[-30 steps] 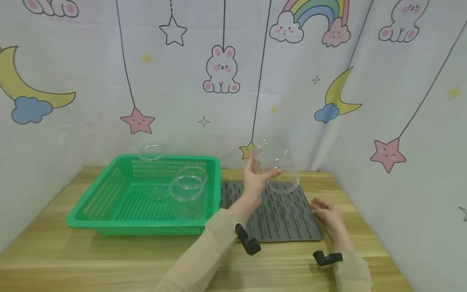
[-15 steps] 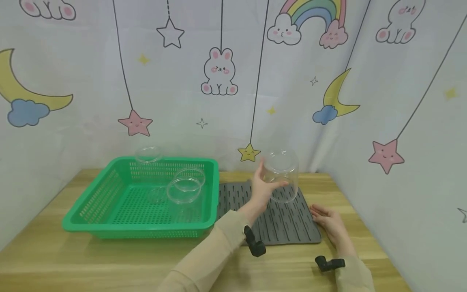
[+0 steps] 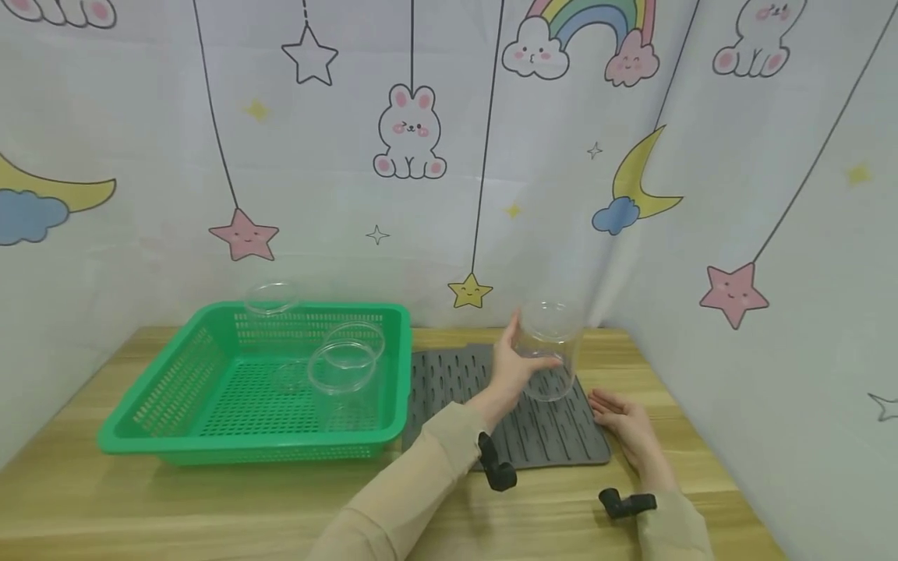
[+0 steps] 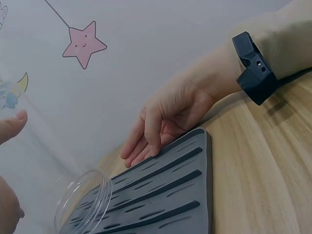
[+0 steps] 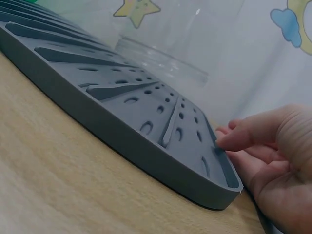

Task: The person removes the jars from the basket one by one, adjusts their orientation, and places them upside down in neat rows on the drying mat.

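In the head view my left hand (image 3: 515, 370) holds a clear plastic cup (image 3: 564, 347) by its side, thumb in front and fingers behind. The cup is mouth down, its wider rim (image 4: 105, 195) low over the far right part of a grey ridged drying mat (image 3: 561, 436). Whether the rim touches the mat I cannot tell. My right hand (image 3: 627, 425) lies at the mat's right edge with straight, relaxed fingers. In the right wrist view the thumb (image 5: 243, 136) is against the mat's raised rim (image 5: 226, 165).
Left of the mat stands a green plastic basket (image 3: 259, 444) with several clear cups (image 3: 341, 389) in it. Both rest on a wooden table (image 3: 547, 522). A white printed curtain (image 3: 337, 171) hangs close behind and along the right side.
My left hand has lowered the cup towards the mat and carried it slightly right, and the cup has come more upright. The right hand stays by the mat's edge.
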`<state>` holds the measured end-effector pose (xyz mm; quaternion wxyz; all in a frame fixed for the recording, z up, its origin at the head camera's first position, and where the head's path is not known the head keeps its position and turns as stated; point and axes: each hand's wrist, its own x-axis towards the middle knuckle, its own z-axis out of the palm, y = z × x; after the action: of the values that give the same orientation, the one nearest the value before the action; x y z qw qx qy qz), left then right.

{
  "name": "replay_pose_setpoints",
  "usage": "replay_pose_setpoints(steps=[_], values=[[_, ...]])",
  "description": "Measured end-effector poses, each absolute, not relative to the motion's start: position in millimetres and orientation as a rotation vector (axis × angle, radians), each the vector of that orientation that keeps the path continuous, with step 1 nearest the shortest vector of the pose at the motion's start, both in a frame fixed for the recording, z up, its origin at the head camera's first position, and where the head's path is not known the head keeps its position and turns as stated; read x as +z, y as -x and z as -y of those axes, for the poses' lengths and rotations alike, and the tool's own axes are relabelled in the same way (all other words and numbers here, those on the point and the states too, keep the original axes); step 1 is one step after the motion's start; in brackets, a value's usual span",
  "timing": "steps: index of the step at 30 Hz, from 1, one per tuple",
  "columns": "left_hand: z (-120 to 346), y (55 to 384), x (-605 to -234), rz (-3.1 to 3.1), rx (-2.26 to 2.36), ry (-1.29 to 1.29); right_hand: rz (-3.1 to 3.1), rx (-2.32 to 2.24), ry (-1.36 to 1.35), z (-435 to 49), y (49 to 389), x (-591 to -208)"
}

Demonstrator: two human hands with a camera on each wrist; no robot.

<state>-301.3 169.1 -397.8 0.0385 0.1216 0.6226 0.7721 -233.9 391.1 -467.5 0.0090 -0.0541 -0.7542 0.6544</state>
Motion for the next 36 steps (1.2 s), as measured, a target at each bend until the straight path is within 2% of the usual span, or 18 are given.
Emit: replay_pose_setpoints(steps=[18, 36], values=[[-177.0, 305.8, -398.4, -2.071, 2.2, -0.288, 2.344, 2.034, 0.187, -389.1, 234.0, -469.5], [-180.6, 305.0, -386.9, -2.235, 1.988, -0.377, 2.319, 2.042, 0.17, -388.9, 234.2, -468.5]])
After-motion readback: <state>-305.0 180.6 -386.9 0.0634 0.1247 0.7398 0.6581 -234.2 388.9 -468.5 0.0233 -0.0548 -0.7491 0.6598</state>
